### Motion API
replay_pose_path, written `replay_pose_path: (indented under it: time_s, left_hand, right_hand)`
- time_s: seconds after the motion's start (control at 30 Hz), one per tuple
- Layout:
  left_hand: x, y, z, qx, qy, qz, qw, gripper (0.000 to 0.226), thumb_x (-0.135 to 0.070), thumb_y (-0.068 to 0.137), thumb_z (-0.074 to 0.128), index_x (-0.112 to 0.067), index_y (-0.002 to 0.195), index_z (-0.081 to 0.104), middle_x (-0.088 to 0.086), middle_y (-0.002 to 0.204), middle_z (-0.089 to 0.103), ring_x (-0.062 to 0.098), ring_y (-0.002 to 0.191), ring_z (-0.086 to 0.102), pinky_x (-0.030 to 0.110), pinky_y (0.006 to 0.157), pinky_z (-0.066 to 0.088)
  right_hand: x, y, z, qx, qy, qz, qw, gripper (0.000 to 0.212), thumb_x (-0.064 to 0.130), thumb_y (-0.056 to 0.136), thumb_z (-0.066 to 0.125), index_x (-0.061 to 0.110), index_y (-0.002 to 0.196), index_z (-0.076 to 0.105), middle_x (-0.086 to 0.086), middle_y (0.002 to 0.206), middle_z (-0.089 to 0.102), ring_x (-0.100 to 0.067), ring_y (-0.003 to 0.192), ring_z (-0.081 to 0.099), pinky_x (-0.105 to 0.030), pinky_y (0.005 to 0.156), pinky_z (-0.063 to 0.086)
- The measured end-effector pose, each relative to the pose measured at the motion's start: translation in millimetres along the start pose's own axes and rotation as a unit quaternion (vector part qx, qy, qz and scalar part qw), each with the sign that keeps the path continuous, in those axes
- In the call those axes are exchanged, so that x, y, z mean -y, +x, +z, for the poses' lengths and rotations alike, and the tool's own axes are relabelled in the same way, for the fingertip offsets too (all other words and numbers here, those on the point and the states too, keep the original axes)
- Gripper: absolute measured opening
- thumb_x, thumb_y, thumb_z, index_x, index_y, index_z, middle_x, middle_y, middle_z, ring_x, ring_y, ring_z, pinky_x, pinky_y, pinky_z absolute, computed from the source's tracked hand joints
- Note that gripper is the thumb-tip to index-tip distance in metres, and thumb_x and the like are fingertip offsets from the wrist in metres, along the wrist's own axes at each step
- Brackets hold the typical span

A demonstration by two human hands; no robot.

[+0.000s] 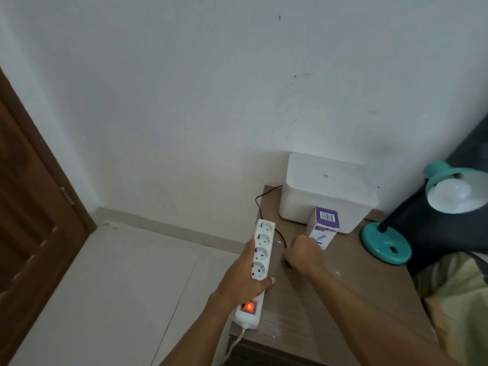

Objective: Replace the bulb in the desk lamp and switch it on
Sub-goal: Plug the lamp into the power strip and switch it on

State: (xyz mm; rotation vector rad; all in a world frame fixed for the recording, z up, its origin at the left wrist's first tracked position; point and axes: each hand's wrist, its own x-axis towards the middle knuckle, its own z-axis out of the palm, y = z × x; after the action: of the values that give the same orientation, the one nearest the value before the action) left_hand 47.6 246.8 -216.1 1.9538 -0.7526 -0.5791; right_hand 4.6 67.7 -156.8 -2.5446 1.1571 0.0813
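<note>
A teal desk lamp (385, 244) stands at the right of the wooden bedside table (351, 294), its shade tilted toward me with a white bulb (451, 194) seated inside, unlit. A purple and white bulb box (324, 228) stands upright in front of a white box. My left hand (245, 276) grips a white power strip (261, 249) at the table's left edge; its red switch (248, 306) glows. My right hand (303, 256) is closed around the lamp's black cord (281, 236), just right of the strip; the plug is hidden in my fist.
A white lidded box (327, 191) sits against the wall at the back of the table. A brown wooden door (31, 207) is at the left, pale floor tiles (118, 286) below. Dark fabric and a greenish pillow (459, 294) lie at the right.
</note>
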Motion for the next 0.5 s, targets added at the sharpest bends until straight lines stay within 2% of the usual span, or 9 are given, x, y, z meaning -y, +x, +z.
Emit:
replay_pose_path:
  time_s: [0.07, 0.17, 0.3, 0.37, 0.43, 0.5]
  left_hand:
    - [-1, 0, -1, 0.001, 0.0, 0.0, 1.0, 0.112, -0.048, 0.077, 0.083, -0.036, 0.16, 0.009, -0.01, 0.141, 0.055, 0.006, 0.115, 0.063, 0.032, 0.1, 0.056]
    - [-3, -1, -2, 0.008, 0.007, 0.006, 1.0, 0.117, -0.044, 0.079, 0.084, -0.035, 0.162, 0.002, -0.018, 0.137, 0.047, 0.004, 0.116, 0.059, 0.026, 0.097, 0.053]
    - [-2, -1, -2, 0.01, -0.003, 0.008, 1.0, 0.117, -0.044, 0.078, 0.084, -0.034, 0.162, 0.003, -0.013, 0.139, 0.052, 0.005, 0.116, 0.062, 0.027, 0.097, 0.055]
    - [-2, -1, -2, 0.006, -0.008, 0.011, 1.0, 0.115, -0.048, 0.075, 0.084, -0.035, 0.161, 0.008, -0.01, 0.14, 0.056, 0.005, 0.114, 0.064, 0.032, 0.098, 0.057]
    - [0, 0, -1, 0.002, -0.011, 0.013, 1.0, 0.115, -0.052, 0.073, 0.082, -0.038, 0.161, 0.009, -0.011, 0.138, 0.058, 0.005, 0.114, 0.065, 0.035, 0.098, 0.058]
    - [1, 1, 0, 0.0, -0.009, 0.009, 1.0, 0.115, -0.054, 0.073, 0.081, -0.04, 0.16, 0.008, -0.012, 0.136, 0.058, 0.005, 0.112, 0.065, 0.034, 0.097, 0.059]
  right_hand:
    - [0, -3, -6, 0.018, -0.001, 0.004, 1.0, 0.016, 0.026, 0.086, 0.065, 0.011, 0.087, 0.063, -0.007, 0.087, 0.062, -0.023, 0.08, 0.061, -0.03, 0.063, 0.046]
    - [2, 0, -13, 0.046, 0.045, 0.025, 0.998, 0.015, 0.022, 0.083, 0.064, 0.008, 0.078, 0.062, -0.008, 0.084, 0.067, -0.022, 0.076, 0.064, -0.029, 0.059, 0.047]
    - [9, 5, -25, 0.012, 0.174, 0.006, 0.985, 0.014, 0.016, 0.081, 0.071, 0.004, 0.075, 0.07, -0.009, 0.072, 0.069, -0.019, 0.065, 0.062, -0.027, 0.054, 0.045]
    - [17, 3, -31, -0.013, 0.231, -0.035, 0.972, 0.01, 0.012, 0.082, 0.073, 0.01, 0.072, 0.071, -0.004, 0.068, 0.069, -0.018, 0.066, 0.064, -0.026, 0.056, 0.047]
    - [25, 1, -33, -0.03, 0.283, -0.064, 0.957, 0.005, 0.01, 0.081, 0.075, 0.015, 0.081, 0.073, -0.001, 0.074, 0.072, -0.018, 0.074, 0.07, -0.027, 0.063, 0.053]
    - [31, 0, -30, -0.039, 0.313, -0.081, 0.946, 0.01, 0.009, 0.08, 0.077, 0.016, 0.087, 0.074, 0.001, 0.078, 0.074, -0.015, 0.077, 0.072, -0.031, 0.071, 0.059]
